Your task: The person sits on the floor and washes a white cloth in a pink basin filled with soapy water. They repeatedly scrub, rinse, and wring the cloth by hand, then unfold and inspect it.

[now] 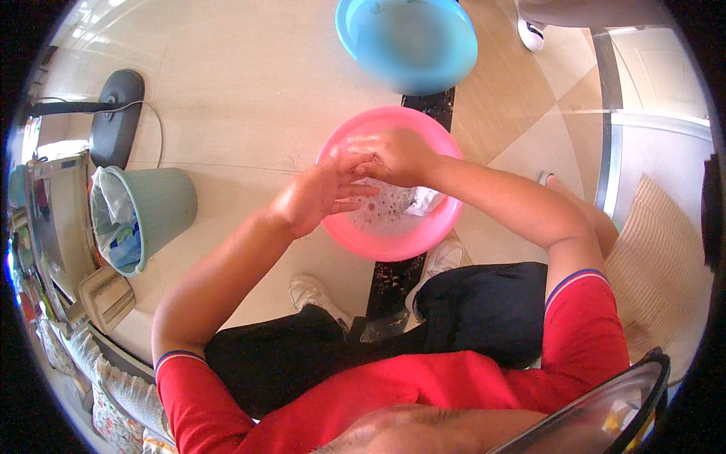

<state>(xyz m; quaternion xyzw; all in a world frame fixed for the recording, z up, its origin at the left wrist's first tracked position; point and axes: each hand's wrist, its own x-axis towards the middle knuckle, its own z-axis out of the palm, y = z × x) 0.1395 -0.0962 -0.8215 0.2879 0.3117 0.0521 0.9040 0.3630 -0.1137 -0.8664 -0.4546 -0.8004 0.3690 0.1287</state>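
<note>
A pink plastic basin (391,247) stands on the floor between my feet, with soapy, bubbly water (385,207) inside. Over it, my left hand (320,196) reaches in from the left with its fingers spread and nothing visible in them. My right hand (405,156) is bent across from the other side, its fingers meeting the left hand's fingertips. Whether anything small lies between the two hands is hidden. A white cloth (425,200) rests partly in the water against the basin's right side, just below my right wrist.
Beyond the basin stands a blue basin (349,31), its contents blurred. To the left are a lined green waste bin (164,198) and a black stand base (117,119) with a cable. Another person's shoe (530,35) shows at the top right. A corrugated sheet (652,255) lies right.
</note>
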